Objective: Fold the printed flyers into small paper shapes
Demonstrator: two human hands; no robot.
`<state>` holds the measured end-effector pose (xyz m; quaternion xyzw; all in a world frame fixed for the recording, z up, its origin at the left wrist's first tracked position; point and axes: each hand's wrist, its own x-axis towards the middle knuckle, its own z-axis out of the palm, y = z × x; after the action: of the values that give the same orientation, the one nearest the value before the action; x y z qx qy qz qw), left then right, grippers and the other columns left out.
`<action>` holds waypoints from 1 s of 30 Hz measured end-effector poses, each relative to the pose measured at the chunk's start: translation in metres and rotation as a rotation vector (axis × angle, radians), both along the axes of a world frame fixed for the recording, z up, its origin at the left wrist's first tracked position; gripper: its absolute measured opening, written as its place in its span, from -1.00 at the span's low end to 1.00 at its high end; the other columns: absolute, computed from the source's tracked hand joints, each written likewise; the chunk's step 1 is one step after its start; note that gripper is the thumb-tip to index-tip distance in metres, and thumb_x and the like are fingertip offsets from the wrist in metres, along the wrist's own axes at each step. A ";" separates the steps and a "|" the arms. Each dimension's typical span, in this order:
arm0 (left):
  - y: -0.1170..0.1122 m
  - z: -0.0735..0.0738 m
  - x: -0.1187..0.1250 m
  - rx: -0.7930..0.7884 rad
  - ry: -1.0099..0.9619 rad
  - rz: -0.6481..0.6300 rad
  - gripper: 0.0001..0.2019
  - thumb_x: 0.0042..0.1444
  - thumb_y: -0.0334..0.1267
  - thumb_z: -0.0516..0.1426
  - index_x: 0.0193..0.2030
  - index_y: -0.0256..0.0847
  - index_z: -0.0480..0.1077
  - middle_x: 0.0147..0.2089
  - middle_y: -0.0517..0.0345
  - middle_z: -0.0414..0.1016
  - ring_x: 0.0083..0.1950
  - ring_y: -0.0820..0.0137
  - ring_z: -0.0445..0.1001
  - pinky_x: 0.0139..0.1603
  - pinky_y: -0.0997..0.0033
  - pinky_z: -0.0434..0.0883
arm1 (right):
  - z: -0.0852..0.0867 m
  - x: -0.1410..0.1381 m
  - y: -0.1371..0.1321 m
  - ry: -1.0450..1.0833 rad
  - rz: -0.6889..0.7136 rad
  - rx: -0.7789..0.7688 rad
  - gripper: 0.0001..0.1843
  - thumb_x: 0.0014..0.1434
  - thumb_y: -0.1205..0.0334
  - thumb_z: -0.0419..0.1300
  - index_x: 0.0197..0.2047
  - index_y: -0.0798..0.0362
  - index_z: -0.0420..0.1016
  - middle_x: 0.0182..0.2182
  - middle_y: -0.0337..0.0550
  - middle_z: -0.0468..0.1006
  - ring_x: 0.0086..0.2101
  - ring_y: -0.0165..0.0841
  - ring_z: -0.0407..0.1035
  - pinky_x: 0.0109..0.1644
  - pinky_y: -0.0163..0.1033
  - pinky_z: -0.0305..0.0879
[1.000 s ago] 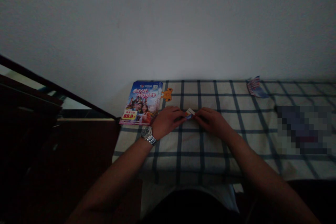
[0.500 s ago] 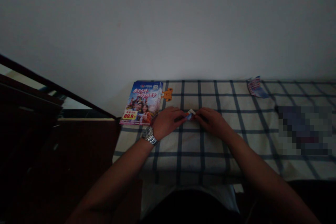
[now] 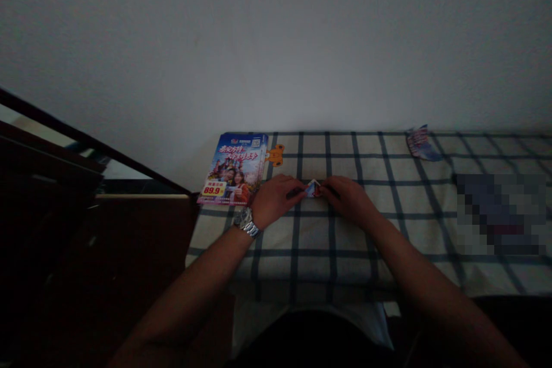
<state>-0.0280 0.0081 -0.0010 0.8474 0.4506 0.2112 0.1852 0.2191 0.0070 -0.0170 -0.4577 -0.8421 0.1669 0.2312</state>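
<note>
A small piece of folded printed paper [image 3: 313, 189], with a pointed top and blue and red print, is pinched between my two hands over the checked cloth. My left hand [image 3: 278, 198], with a metal watch at its wrist, has its fingers closed on the paper's left side. On the other side my right hand [image 3: 347, 198] grips the right edge between thumb and fingers. My fingertips cover part of the paper. Just left of my left hand lies a stack of printed flyers [image 3: 233, 167], the top one blue with a price of 89.9.
A white and blue checked cloth [image 3: 353, 267] covers the table against a pale wall [image 3: 276, 46]. An orange bear-shaped item [image 3: 275, 154] lies beside the flyers. Farther right are a folded paper piece [image 3: 422, 144] and a dark pixelated object [image 3: 495, 213]. A dark rail slants at the left.
The paper between my fingers has shifted shape slightly: its white upper part shows less and more print faces up. My hands stay in nearly the same place.
</note>
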 end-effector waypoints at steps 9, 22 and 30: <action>0.001 -0.003 0.000 0.006 0.036 0.028 -0.78 0.32 -0.04 0.18 -0.01 -0.03 0.54 -0.13 0.16 0.61 -0.09 0.28 0.52 -0.09 0.28 0.44 | -0.002 -0.001 0.000 -0.018 -0.023 0.021 -0.82 0.43 0.14 0.10 -0.18 -0.02 0.47 -0.32 -0.14 0.57 -0.28 -0.25 0.46 -0.21 -0.18 0.30; -0.002 -0.001 0.007 0.001 -0.003 0.085 -0.86 0.28 -0.14 0.23 -0.09 -0.09 0.51 -0.12 0.16 0.47 -0.12 0.34 0.50 -0.23 0.37 0.41 | 0.001 -0.007 0.001 0.070 -0.091 -0.001 -0.79 0.41 0.06 0.15 -0.15 -0.03 0.52 -0.28 -0.14 0.57 -0.30 -0.29 0.47 -0.23 -0.20 0.33; -0.003 -0.002 0.010 0.014 0.017 0.107 -0.83 0.28 -0.14 0.21 -0.03 -0.08 0.50 -0.09 0.15 0.45 -0.06 0.33 0.50 -0.17 0.37 0.44 | -0.001 -0.010 0.000 -0.093 -0.127 0.045 -0.60 0.43 0.07 0.09 0.26 -0.07 0.44 -0.14 -0.06 0.51 -0.22 -0.26 0.48 -0.18 -0.22 0.39</action>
<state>-0.0178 0.0050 -0.0028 0.8253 0.4953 0.2165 0.1637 0.2087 0.0072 -0.0179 -0.5123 -0.8247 0.1115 0.2120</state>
